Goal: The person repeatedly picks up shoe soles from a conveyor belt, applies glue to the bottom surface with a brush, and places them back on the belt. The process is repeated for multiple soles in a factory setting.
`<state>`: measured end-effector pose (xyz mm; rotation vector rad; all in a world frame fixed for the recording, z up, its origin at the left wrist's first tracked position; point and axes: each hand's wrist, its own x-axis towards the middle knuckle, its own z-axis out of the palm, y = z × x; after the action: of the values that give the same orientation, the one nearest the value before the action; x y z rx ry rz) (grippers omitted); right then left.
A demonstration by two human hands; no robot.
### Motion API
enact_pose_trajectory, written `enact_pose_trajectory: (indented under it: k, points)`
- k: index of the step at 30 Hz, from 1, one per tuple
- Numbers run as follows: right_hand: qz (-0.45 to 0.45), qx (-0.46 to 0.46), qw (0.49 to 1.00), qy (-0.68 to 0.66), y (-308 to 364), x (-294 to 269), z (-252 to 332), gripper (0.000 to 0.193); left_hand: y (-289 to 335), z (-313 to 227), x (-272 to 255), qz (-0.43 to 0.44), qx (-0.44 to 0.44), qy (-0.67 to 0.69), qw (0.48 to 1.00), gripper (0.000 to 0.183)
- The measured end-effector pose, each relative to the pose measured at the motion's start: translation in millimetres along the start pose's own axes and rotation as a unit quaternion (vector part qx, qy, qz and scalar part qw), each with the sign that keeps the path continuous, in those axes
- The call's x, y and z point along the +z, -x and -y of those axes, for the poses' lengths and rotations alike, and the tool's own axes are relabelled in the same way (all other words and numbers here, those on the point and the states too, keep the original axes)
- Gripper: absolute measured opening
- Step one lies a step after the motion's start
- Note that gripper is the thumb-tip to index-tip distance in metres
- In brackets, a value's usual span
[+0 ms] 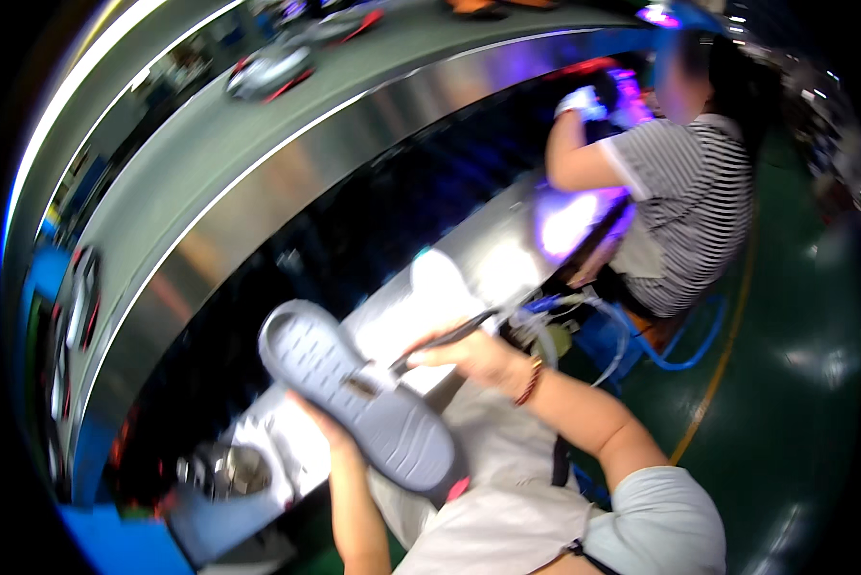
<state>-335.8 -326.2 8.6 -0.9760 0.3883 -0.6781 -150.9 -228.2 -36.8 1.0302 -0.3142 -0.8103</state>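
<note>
A grey shoe sole (397,436), patterned face up, lies slanted in front of me, with a small pink-red patch at its near end. My left hand (317,420) grips it by the left edge; most of those fingers are hidden beneath it. In my right hand (488,359) is a slim dark-handled tool (457,333), its fingers closed round the handle. The tool's pale end is at the sole's narrow middle, beside a small brownish patch. Blur hides whether it touches and what kind of tool it is.
A brightly lit metal bench (363,321) runs behind the sole. Beyond it curves a green conveyor belt (200,158) carrying shoes (272,72). At the right sits a co-worker in a striped shirt (699,211), under purple light. Blue tubing (684,362) hangs near them.
</note>
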Motion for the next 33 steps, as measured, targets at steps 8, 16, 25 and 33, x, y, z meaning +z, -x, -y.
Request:
enact_pose_trajectory:
  k: [8,16,25,33]
  points:
    - [-0.045,0.028,0.995,0.085,-32,23,2,0.017,6,2,-3,0.152,-0.154,0.181,0.959,0.082]
    - [-0.014,-0.083,0.968,0.235,-62,44,17,0.015,14,7,3,0.17,-0.188,0.184,0.95,0.079]
    - [0.124,-0.23,0.818,0.513,18,62,-13,0.013,-9,-25,-9,0.065,-0.122,0.169,0.976,0.078]
    - [0.088,-0.08,0.95,0.29,-16,57,46,0.016,18,-25,13,0.092,-0.13,0.206,0.966,0.075]
